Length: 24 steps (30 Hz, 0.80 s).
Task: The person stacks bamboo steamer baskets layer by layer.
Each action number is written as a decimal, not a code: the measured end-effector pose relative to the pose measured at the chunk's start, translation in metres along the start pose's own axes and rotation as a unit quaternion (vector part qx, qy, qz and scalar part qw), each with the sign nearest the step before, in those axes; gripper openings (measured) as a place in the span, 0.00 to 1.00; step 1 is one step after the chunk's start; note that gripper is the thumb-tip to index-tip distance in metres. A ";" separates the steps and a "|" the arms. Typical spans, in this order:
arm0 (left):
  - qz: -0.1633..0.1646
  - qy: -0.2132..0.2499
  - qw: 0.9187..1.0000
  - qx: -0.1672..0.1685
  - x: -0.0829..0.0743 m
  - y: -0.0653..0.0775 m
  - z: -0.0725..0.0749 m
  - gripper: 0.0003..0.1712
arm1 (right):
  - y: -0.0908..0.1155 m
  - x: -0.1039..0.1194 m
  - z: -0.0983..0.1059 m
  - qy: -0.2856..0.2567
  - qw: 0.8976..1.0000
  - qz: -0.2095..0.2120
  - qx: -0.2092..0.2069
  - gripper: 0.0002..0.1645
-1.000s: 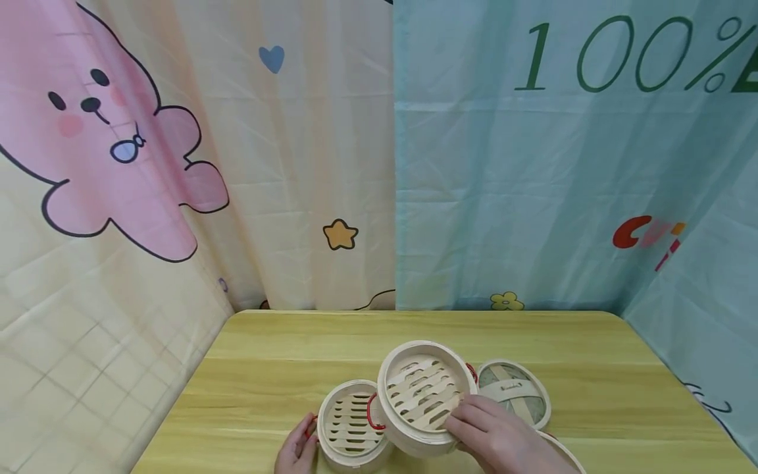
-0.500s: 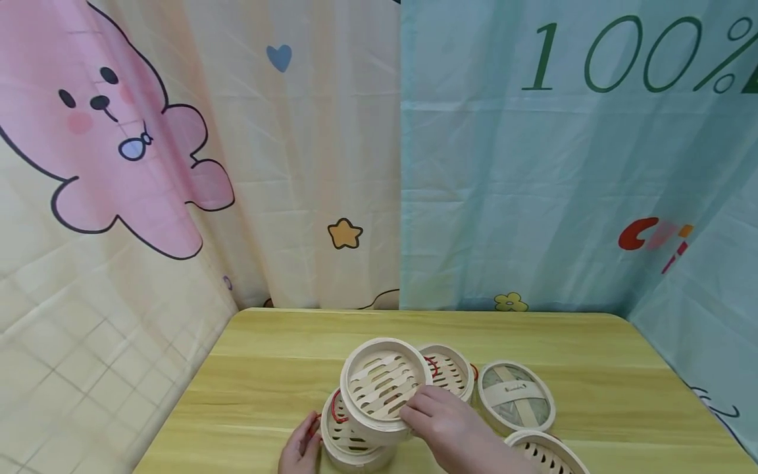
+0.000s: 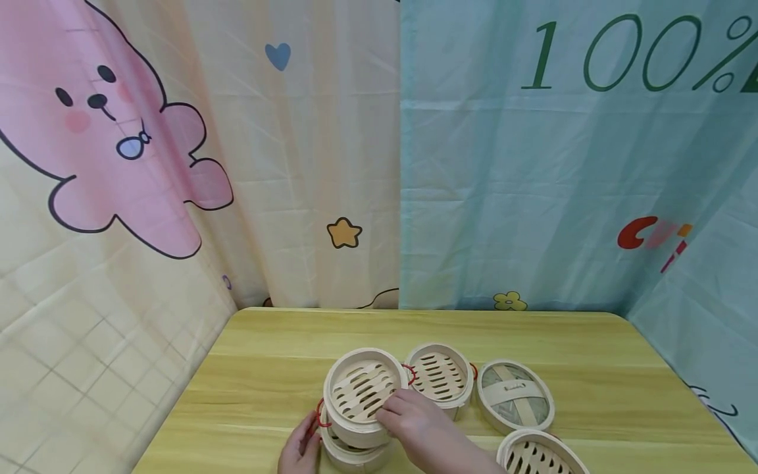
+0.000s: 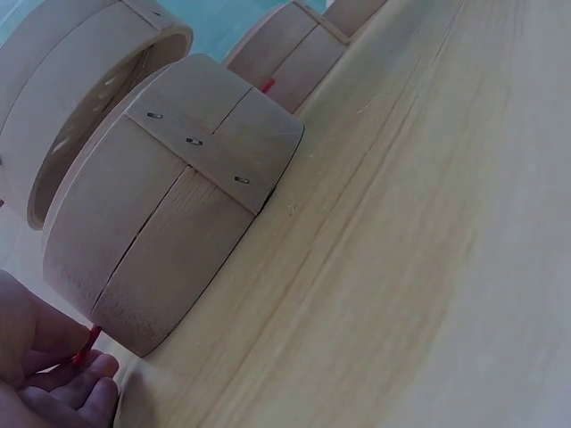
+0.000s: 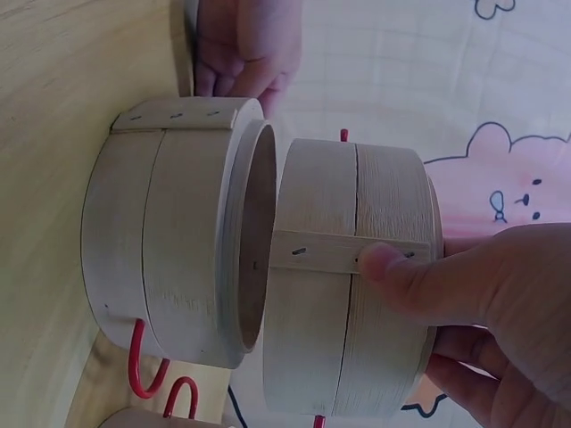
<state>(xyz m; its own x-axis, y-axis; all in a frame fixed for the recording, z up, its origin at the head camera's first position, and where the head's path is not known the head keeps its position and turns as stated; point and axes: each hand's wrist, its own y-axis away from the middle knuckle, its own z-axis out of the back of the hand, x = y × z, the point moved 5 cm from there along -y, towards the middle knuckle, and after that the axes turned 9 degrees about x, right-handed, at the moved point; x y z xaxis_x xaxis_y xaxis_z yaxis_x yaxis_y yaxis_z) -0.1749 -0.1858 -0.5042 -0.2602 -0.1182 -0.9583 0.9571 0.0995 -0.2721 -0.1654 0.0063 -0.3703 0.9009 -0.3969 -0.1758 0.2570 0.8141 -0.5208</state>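
Note:
A round bamboo steamer basket (image 3: 355,460) stands on the table, its red handle (image 4: 86,345) pinched by my left hand (image 3: 299,447) at the left side. Above it hangs a second steamer basket (image 3: 349,429) with a slatted floor and red handles. My right hand (image 3: 419,426) grips this upper basket at its right side, the thumb (image 5: 393,272) on the outer wall. In the right wrist view a narrow gap separates the two baskets. The upper one tilts over the lower one in the left wrist view and hides most of its slats from the head view.
Behind and to the right stands a third steamer basket (image 3: 457,409). A round woven lid (image 3: 516,395) with crossed bands lies right of it. Nearer the front edge is another slatted basket (image 3: 514,438), partly cut off. Printed curtains (image 3: 331,145) rise behind the wooden table (image 3: 266,368).
My right hand has carried the upper basket leftward and then down over the lower basket, uncovering the basket behind. The left hand has stayed at the red handle.

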 end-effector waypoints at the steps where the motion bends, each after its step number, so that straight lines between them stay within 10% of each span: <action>1: 0.002 0.000 1.000 -0.003 0.000 0.000 0.000 0.21 | 0.000 0.000 -0.002 0.004 1.000 -0.001 0.002 0.11; 24: -0.033 0.053 0.998 -0.022 -0.001 0.000 0.000 0.19 | -0.006 0.006 -0.019 0.024 0.999 0.007 0.025 0.14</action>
<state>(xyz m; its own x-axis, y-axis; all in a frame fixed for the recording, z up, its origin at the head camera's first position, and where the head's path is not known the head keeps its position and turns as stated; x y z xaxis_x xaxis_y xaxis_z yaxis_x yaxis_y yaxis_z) -0.1745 -0.1860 -0.5036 -0.3357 -0.0212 -0.9417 0.9320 0.1378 -0.3354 -0.1685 -0.0094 -0.3840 0.8874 -0.4035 -0.2230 0.2622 0.8395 -0.4759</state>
